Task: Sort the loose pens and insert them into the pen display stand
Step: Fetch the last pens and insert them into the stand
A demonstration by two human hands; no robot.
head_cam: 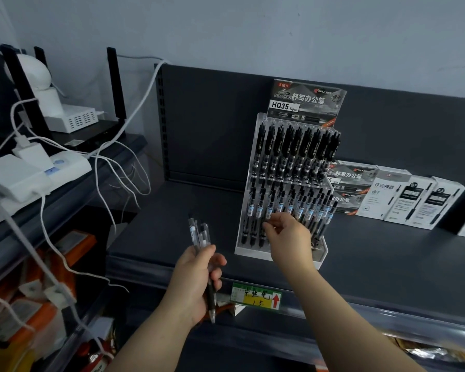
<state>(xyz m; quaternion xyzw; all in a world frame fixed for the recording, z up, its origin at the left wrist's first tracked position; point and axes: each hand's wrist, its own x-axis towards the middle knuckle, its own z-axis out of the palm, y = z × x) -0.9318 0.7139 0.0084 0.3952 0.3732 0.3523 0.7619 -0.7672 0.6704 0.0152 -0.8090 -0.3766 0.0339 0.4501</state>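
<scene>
A clear acrylic pen display stand (pixel 321 252) sits on the dark shelf (pixel 387 251), with two rows of black pens; the upper row (pixel 295 149) is full of black-capped pens, the lower row (pixel 304 208) holds pens with blue labels. My left hand (pixel 196 280) grips a small bundle of loose pens (pixel 200 234), tips pointing down, left of the stand. My right hand (pixel 287 237) reaches to the lower row, fingertips pinching a pen (pixel 269 213) there at its left part.
Pen boxes (pixel 403 200) stand on the shelf right of the stand. A price tag (pixel 255 296) hangs on the shelf's front edge. At left, a router, white power strip (pixel 35 170) and cables (pixel 102 167) crowd a lower side shelf.
</scene>
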